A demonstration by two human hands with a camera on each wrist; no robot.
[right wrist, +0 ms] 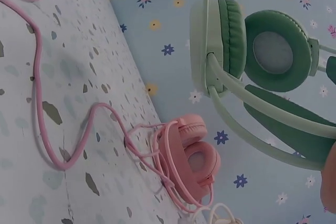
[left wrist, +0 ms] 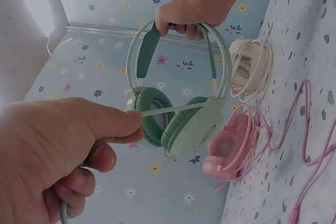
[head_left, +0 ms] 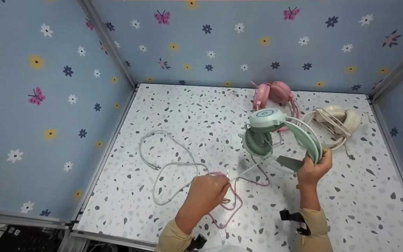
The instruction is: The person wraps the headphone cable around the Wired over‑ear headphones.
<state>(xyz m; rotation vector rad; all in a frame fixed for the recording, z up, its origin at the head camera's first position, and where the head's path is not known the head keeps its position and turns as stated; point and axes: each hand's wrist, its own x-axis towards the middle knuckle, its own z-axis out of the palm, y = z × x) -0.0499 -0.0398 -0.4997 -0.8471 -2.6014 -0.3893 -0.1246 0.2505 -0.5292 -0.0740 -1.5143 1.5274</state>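
Green headphones (head_left: 266, 118) hang above the table, their headband gripped by my right hand (head_left: 314, 168). Both ear cups, with dark green cushions (left wrist: 155, 109), point away from that hand. My left hand (head_left: 206, 192) pinches the headphones' pale green cable (head_left: 245, 172) between thumb and forefinger. In the left wrist view the cable runs taut from those fingertips to an ear cup, and another stretch of it passes under the curled fingers. The rest of the cable lies in loose loops on the table's left half. In the right wrist view only a bit of my right hand (right wrist: 329, 182) shows.
Pink headphones (head_left: 262, 94) lie near the back wall, their pink cable (head_left: 240, 206) winding forward beneath my left hand. Cream headphones (head_left: 352, 122) wrapped in their own cord sit at the right. Patterned panels (head_left: 222, 38) enclose the speckled table (head_left: 187, 105) at the back and sides.
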